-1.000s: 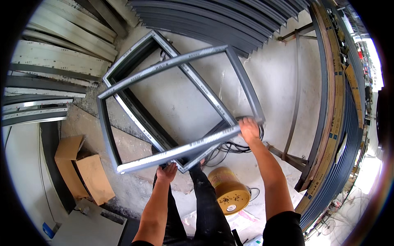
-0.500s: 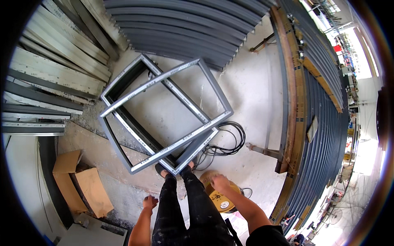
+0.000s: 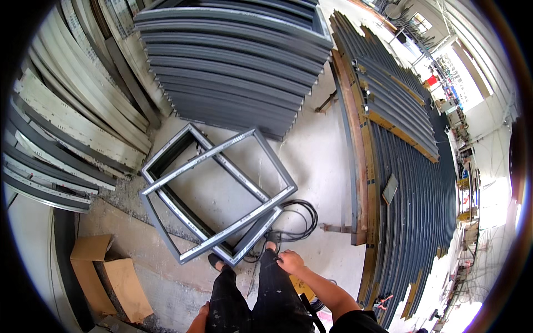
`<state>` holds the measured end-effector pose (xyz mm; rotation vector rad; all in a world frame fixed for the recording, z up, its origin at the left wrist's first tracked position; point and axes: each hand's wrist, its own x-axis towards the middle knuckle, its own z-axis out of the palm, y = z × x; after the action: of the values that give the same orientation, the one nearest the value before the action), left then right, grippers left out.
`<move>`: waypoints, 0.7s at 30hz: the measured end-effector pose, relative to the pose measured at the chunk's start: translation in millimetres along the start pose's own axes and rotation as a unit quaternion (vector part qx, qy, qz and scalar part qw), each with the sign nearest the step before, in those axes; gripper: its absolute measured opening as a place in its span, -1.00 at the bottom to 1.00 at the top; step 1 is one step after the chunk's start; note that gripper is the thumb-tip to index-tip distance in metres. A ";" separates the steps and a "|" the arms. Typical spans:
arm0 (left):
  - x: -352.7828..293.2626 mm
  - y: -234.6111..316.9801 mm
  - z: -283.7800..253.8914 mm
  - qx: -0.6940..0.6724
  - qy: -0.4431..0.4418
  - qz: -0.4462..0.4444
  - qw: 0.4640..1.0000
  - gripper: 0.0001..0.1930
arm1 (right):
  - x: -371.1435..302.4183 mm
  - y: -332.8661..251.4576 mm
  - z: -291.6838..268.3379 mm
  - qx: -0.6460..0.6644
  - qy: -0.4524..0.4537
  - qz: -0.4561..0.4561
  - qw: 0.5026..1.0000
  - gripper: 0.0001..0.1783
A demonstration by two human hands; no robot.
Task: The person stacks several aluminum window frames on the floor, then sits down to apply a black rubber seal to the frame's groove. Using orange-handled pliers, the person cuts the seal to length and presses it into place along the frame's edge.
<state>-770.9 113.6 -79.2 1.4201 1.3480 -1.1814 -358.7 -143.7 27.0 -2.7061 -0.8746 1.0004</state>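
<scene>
Two grey metal window frames (image 3: 219, 195) lie stacked crosswise on the concrete floor just ahead of my feet. My right hand (image 3: 290, 261) hangs beside my right thigh, fingers loosely curled, with nothing in it. My left hand (image 3: 201, 317) rests low against my left leg at the bottom edge, mostly hidden, and seems empty. Both hands are off the frames. My black trousers and dark shoes fill the lower middle.
A tall stack of dark grey frames (image 3: 239, 61) stands at the back. Pale and grey profiles (image 3: 61, 139) lean at the left, long dark profiles (image 3: 411, 183) at the right. A coiled black cable (image 3: 300, 219) lies by my right foot, flattened cardboard (image 3: 105, 277) at lower left.
Both hands have let go of the top frame, which now lies flat on the other one. I have straightened up, my arms have dropped to my sides, and the view has tilted toward the back stack.
</scene>
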 end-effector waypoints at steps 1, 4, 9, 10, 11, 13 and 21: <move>-1.4 8.5 1.5 -0.017 -0.003 0.005 1.000 -0.48 | 7.2 1.2 -10.6 0.023 0.036 -0.023 0.999 -0.73; -8.3 44.5 -2.1 -0.058 0.002 0.015 0.998 -0.49 | 45.8 -3.2 -82.8 0.013 0.040 -0.020 0.999 -0.71; -38.6 127.6 4.9 -0.187 0.008 0.044 0.981 -0.51 | 165.9 26.2 -253.2 -0.072 0.120 -0.105 0.985 -0.70; -53.5 153.3 7.5 -0.216 0.005 0.049 0.975 -0.52 | 194.2 28.6 -301.9 -0.098 0.146 -0.106 0.979 -0.69; -68.6 176.9 12.2 -0.245 -0.001 0.052 0.968 -0.52 | 224.0 34.8 -349.7 -0.109 0.177 -0.124 0.970 -0.67; -101.9 226.9 26.8 -0.298 -0.019 0.057 0.953 -0.52 | 270.7 11.5 -460.9 -0.135 0.294 -0.160 0.933 -0.60; -204.5 373.8 88.3 -0.447 -0.150 0.104 0.876 -0.53 | 434.2 -12.2 -722.9 -0.132 0.318 -0.097 0.934 -0.13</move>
<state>-402.7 -46.8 88.1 0.6461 1.2246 -0.4685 357.1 166.3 347.6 -2.7840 -1.1489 -0.0604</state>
